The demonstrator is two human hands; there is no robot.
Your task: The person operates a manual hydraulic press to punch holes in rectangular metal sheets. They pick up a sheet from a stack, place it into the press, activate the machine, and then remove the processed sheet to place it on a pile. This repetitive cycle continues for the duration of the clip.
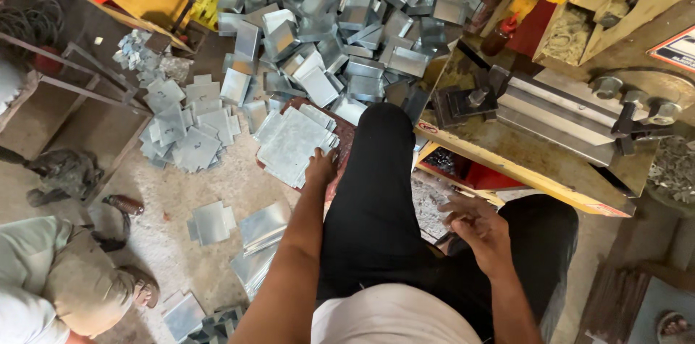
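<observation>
Flat sheet-metal blanks, grey and notched at the corners, lie in a loose stack on a reddish board beside the person's left knee. The left hand reaches straight forward and down to the near edge of that stack, arm extended along the outer side of the black-trousered left leg, fingers curled onto the top blank; whether it has a firm grip or only touches is not clear.

The right hand hangs over the lap between the legs, wrist bent, fingers loosely spread and partly curled, holding nothing that can be made out.

Ahead of the stack, a large heap of bent metal channel pieces covers the floor. Left of the stack, more flat blanks are scattered on the concrete, and a few larger shiny sheets lie near the left forearm.

To the right stands a yellow press machine with a steel die, bolts and a dark clamp block on its bed, just beside the right knee.

At the lower left, another person sits on the floor, their bent leg in khaki trousers well apart from the stack.
</observation>
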